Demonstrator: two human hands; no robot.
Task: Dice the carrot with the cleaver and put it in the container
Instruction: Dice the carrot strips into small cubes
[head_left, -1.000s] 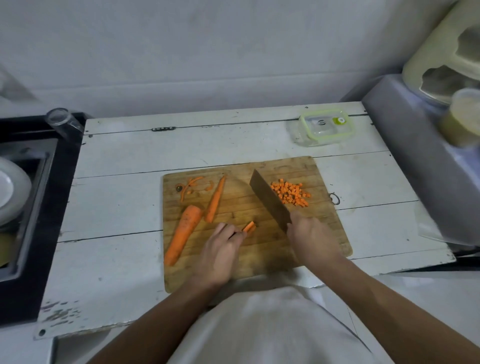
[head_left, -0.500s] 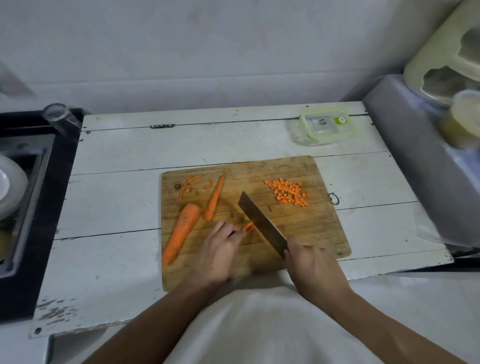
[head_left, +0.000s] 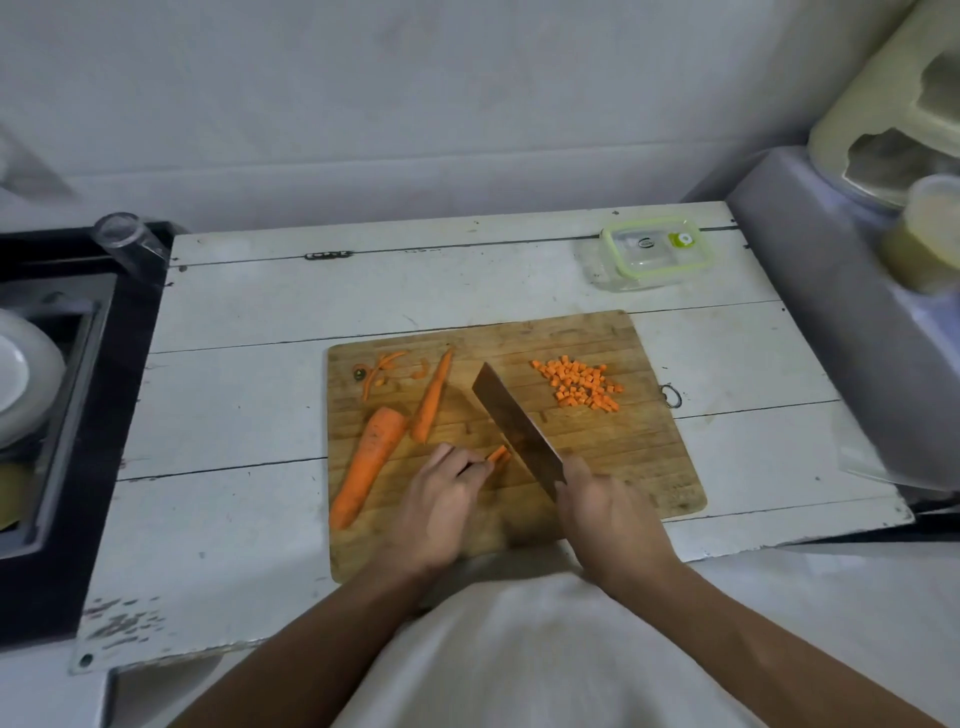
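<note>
Dicing carrot strips on cutting board (head_left: 597, 457).
Left hand (head_left: 441, 504) fingers pinching carrot strips (head_left: 498, 456) near front edge; right hand (head_left: 605, 512) gripping cleaver (head_left: 514, 426) beside them. Diced pile (head_left: 579, 383) back-right; container (head_left: 652, 252) table's back-right corner.

The right hand (head_left: 605, 506) covers the handle of the cleaver (head_left: 514, 428). The left hand (head_left: 441, 501) hides most of the carrot strips (head_left: 500, 455) under its fingertips. Container (head_left: 652, 253) contents cannot be determined. The plate (head_left: 23, 376) is cut off by the left edge.
</note>
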